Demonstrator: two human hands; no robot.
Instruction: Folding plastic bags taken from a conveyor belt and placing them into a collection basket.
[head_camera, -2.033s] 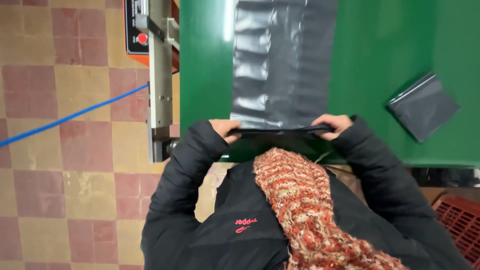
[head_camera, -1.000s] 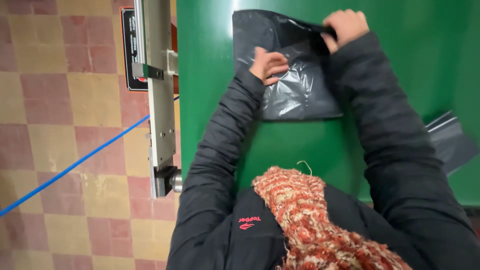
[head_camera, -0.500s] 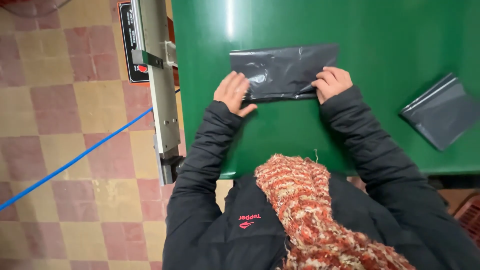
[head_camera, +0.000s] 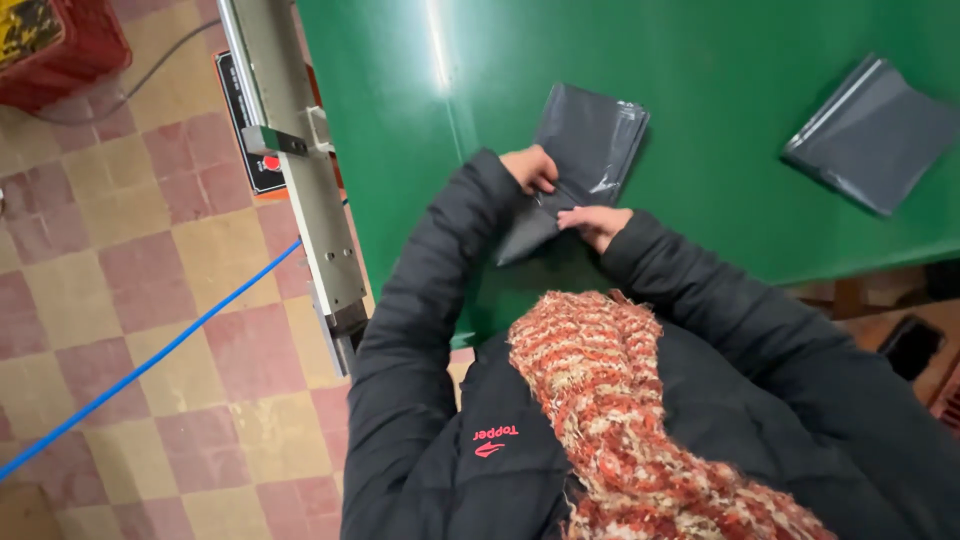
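Note:
A folded dark grey plastic bag (head_camera: 585, 150) lies on the green table (head_camera: 720, 80) in front of me. My left hand (head_camera: 530, 168) grips its near left edge. My right hand (head_camera: 597, 222) presses on its near corner, fingers pinching the plastic. Both arms are in black padded sleeves, and a red and cream knitted scarf (head_camera: 620, 400) hangs down my chest.
A second folded grey bag (head_camera: 868, 132) lies at the table's right. A metal rail (head_camera: 290, 170) with a red button (head_camera: 270, 162) runs along the table's left side. A blue cable (head_camera: 150, 360) crosses the checked tile floor. A red crate (head_camera: 55, 45) sits top left.
The long bag was lifted, folded across into a flat strip, then folded again into a small packet. My hands have come close together at its near edge.

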